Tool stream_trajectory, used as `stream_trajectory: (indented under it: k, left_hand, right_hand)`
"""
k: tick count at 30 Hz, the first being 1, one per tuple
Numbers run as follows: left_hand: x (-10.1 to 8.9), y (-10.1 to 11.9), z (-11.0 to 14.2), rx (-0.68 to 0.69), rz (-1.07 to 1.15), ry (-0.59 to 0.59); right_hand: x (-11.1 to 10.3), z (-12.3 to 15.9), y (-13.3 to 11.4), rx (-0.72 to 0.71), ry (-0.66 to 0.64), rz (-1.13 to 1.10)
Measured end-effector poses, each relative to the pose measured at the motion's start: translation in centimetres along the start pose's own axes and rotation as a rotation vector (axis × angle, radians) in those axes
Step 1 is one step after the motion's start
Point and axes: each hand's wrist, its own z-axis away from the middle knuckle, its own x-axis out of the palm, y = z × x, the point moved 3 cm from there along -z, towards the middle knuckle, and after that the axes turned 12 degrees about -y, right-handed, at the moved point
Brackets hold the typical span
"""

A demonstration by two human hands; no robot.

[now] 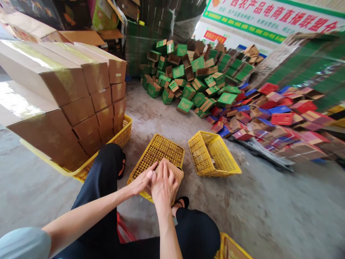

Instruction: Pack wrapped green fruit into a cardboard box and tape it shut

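A small brown cardboard box (174, 169) rests on an upturned yellow plastic crate (168, 144) between my knees. My left hand (142, 181) lies along the box's left side, fingers reaching toward its far corner and thumb near the top edge; it seems to steady the box. My right hand (163, 183) lies flat across the top of the box, its fingers stretched out. The two thumbs meet over the near-left edge. Both hands cover much of the box, so its left face is mostly hidden.
Left stands a yellow crate (125, 131) packed with taped brown boxes (78, 111). An open yellow crate (202, 154) sits at the right. Green boxes (185, 104) and red-and-blue boxes (281, 118) lie heaped behind. Another yellow crate (225, 246) shows by my right knee.
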Motion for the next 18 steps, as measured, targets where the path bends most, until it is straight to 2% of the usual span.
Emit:
stream_trajectory:
  k: [3, 6, 8, 12, 15, 18]
  left_hand:
    - [-0.6, -1.4, -1.1, -0.124, 0.136, 0.062]
    - [-0.4, -4.1, -2.3, -0.336, 0.254, 0.131]
    - [0.3, -6.5, -2.6, -0.463, 0.289, 0.141]
    - [2.7, -10.9, -1.4, -0.611, 0.332, 0.113]
    - [4.1, -12.7, -0.1, -0.653, 0.343, 0.120]
    - [4.9, -13.1, 0.4, -0.626, 0.404, 0.120]
  right_hand:
    - [-0.3, -0.5, -0.3, 0.017, -0.002, 0.009]
    - [-0.4, 0.2, 0.4, -0.042, -0.028, 0.038]
    - [-0.5, 1.2, 1.0, -0.085, -0.050, 0.058]
    - [-0.8, 3.5, 2.5, -0.147, -0.090, 0.058]
    - [-1.0, 5.1, 3.6, -0.180, -0.067, 0.017]
    - [-1.0, 6.5, 4.9, -0.163, 0.002, -0.033]
